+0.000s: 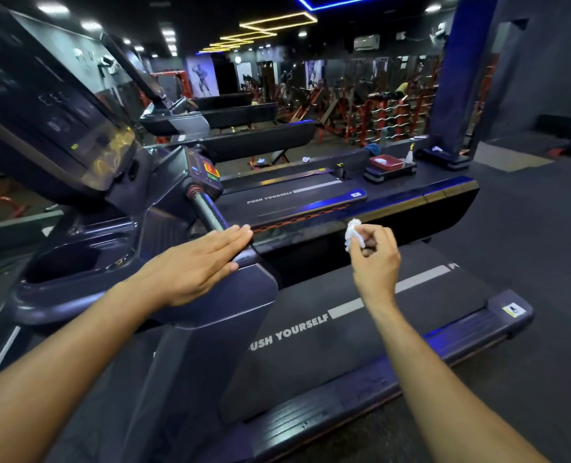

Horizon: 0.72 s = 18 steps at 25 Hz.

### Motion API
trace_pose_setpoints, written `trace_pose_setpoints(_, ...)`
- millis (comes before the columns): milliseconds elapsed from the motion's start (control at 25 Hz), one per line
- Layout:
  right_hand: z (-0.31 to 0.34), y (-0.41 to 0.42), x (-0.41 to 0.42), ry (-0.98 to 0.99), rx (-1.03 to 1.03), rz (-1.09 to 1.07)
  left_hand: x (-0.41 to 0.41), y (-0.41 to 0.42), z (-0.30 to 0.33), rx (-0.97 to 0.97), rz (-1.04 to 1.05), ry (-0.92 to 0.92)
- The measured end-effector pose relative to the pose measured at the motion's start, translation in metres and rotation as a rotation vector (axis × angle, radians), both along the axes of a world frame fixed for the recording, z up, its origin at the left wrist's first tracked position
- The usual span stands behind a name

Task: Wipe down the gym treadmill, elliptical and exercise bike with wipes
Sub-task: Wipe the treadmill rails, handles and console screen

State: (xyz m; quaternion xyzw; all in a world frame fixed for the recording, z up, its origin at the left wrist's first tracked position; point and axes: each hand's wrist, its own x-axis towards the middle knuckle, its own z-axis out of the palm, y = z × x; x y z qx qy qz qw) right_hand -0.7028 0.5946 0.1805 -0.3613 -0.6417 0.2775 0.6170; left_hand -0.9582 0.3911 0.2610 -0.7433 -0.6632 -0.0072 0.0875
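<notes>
A dark treadmill (360,332) fills the foreground, its belt printed "PUSH YOURSELF". Its console (60,128) rises at the left, and a metal handlebar (207,210) slopes down from it. My left hand (194,265) lies flat with straight fingers on the treadmill's side arm, just below the handlebar's lower end. My right hand (375,259) hovers over the far side rail, fingers curled, pinching a crumpled white wipe (354,233).
A second treadmill (297,192) runs parallel beyond, with more behind it. A red tray (386,162) and a spray bottle (409,153) sit on a step platform farther back. A blue pillar (454,78) stands at the right; red weight machines fill the background.
</notes>
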Motion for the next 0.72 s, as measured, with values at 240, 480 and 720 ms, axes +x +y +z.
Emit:
trace_pose_setpoints(240,-0.002,-0.066,-0.062,0.069,0.049,0.015,0.001,0.0,-0.01,0.081,0.022,0.145)
trace_pose_setpoints(480,-0.004,-0.097,-0.077,-0.078,0.248,0.209,0.0,0.002,-0.012,0.077,0.035,0.148)
trace_pose_setpoints(720,-0.006,-0.014,-0.019,-0.034,0.071,-0.069,0.001,0.002,-0.012,0.085,0.04,0.163)
